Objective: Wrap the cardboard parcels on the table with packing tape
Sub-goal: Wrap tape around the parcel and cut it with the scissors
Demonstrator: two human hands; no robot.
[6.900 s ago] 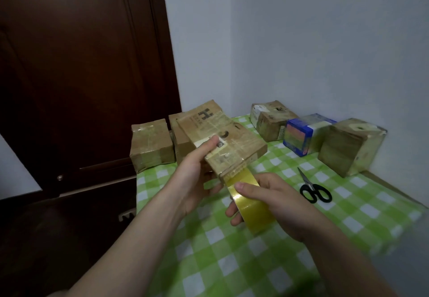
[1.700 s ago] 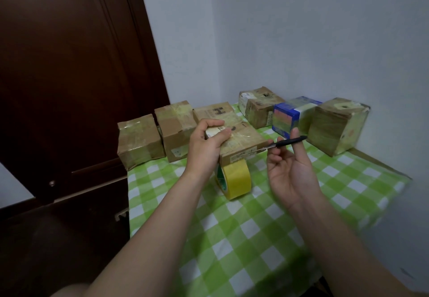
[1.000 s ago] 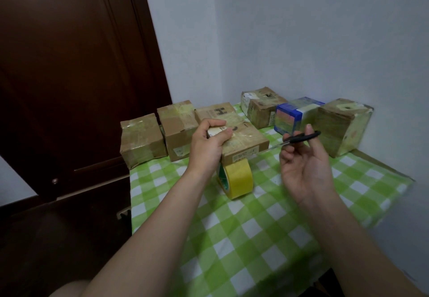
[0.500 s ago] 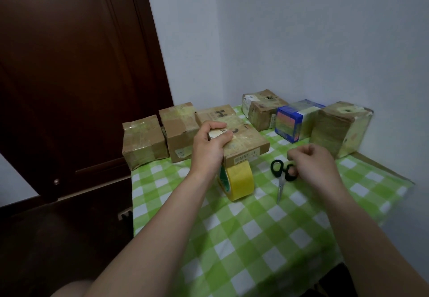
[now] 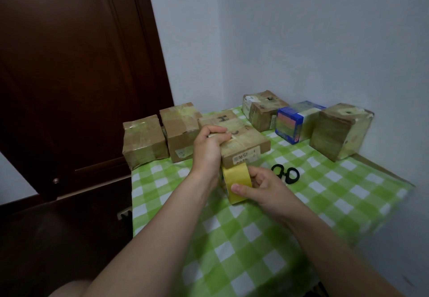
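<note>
The blades of the black scissors (image 5: pixel 286 174) hide behind the right hand (image 5: pixel 264 190), which is curled round the glossy yellow tape roll (image 5: pixel 235 177) just below the flat cardboard parcel (image 5: pixel 246 143). The left hand (image 5: pixel 207 150) grips the parcel's near end.

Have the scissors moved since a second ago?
Yes. The scissors came down from level with the blue box onto the tablecloth in front of it, released by the right hand.

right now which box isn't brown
The blue box, the middle one of the three along the right wall. Every other box is brown cardboard.
</note>
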